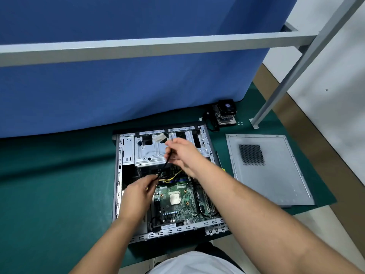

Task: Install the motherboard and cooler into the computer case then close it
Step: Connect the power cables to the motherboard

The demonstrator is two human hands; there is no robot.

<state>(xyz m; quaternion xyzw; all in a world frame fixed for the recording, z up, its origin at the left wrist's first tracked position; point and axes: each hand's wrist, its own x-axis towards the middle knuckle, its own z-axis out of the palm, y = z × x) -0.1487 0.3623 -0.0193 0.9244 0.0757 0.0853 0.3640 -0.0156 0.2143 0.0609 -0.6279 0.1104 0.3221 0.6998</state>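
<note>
Motherboard (177,200) already lies flat in our open computer case (118,186), which rests on its side on the green mat (49,184) so we can reach in from above. We stretch a thin black cable (166,165) clear of the board: our left hand (136,192) pinches its lower end, our right hand (180,153) pinches it higher up. The finned metal cooler (226,113) waits beyond the case, apart from it. The flat grey side panel (268,171), with its mesh vent, lies to the right.
</note>
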